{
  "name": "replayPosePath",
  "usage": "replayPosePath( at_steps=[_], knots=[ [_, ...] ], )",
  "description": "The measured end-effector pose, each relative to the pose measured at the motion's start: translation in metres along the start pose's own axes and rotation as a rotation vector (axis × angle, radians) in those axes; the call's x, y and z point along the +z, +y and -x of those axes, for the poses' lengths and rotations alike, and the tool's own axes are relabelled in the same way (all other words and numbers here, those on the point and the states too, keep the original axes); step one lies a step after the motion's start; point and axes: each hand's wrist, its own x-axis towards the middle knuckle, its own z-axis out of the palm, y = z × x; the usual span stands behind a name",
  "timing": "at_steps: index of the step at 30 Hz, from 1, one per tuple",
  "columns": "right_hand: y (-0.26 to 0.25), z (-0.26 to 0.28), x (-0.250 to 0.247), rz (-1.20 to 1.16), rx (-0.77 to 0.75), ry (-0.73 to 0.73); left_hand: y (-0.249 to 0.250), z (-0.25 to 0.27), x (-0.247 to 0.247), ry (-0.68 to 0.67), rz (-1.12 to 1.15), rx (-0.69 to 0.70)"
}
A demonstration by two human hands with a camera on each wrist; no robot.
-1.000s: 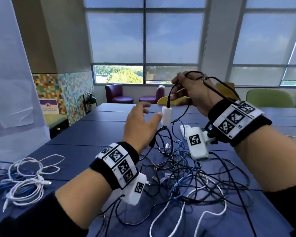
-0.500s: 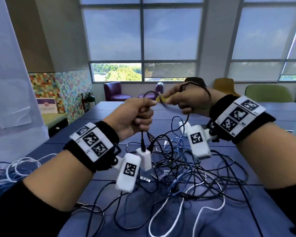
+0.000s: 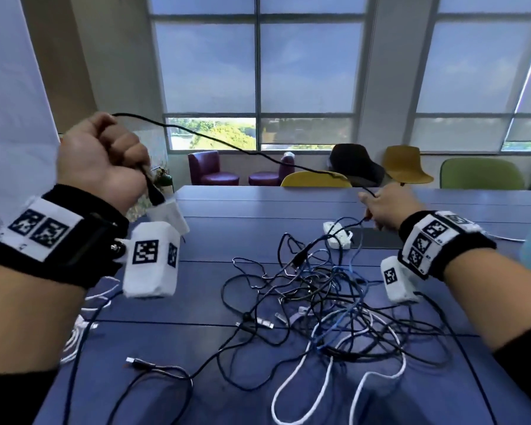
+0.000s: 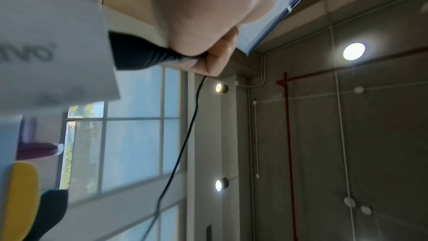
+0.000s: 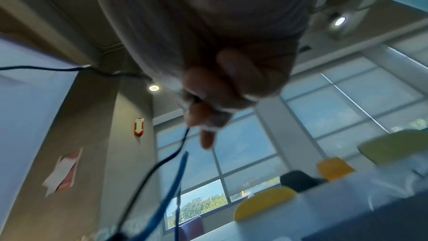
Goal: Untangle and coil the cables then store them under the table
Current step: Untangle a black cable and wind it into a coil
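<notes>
Left hand: your left hand (image 3: 100, 161) is up high, a closed fist around the black cable (image 3: 227, 145), just above its white plug block (image 3: 167, 214).
Right hand: your right hand (image 3: 387, 207) is low near the table (image 3: 196, 305), fingers pinched on the same cable further along.
Cable: it hangs in the air between your hands, then drops into the messy pile (image 3: 325, 305).
Snag: if you pull hard, loops in the pile may get tighter.
Drag: the whole pile may slide and pull the white power strip (image 3: 337, 237) with it.
Swing: the plug block hangs loose, so it may bump your wrist.
Slip: a thin cable can slide out of a pinch.
</notes>
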Motion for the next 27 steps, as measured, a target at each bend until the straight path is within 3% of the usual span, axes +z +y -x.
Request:
replayPosePath(
  at_steps=[3,7,10,13,16,18,22,27],
  knots=[
    [0.006,-0.003,-0.001,-0.151,0.118,-0.123,0.019,-0.012,-0.013,0.100,0.025,0.085],
    [-0.004,-0.001,-0.008,-0.388,0.140,-0.159,0.028,-0.010,-0.025,0.234,-0.335,0.282],
    [-0.025,0.010,-0.014,-0.546,-0.001,-0.176,0.015,-0.008,-0.022,0.161,-0.194,0.239],
    [-0.053,0.028,-0.024,-0.727,-0.169,-0.237,-0.009,0.004,-0.010,0.131,-0.392,0.117],
    [-0.083,0.043,-0.032,-0.775,-0.291,-0.169,-0.044,0.018,-0.001,0.054,-0.561,-0.005],
    [-0.101,0.052,-0.035,-0.863,-0.337,-0.143,-0.072,0.030,0.005,0.015,-0.699,-0.009],
    [-0.125,0.069,-0.036,-1.005,-0.390,-0.228,-0.125,0.057,0.023,-0.159,-0.995,-0.043],
    [-0.135,0.080,-0.035,-1.051,-0.465,-0.201,-0.150,0.059,0.042,-0.255,-1.142,-0.022]
  ],
)
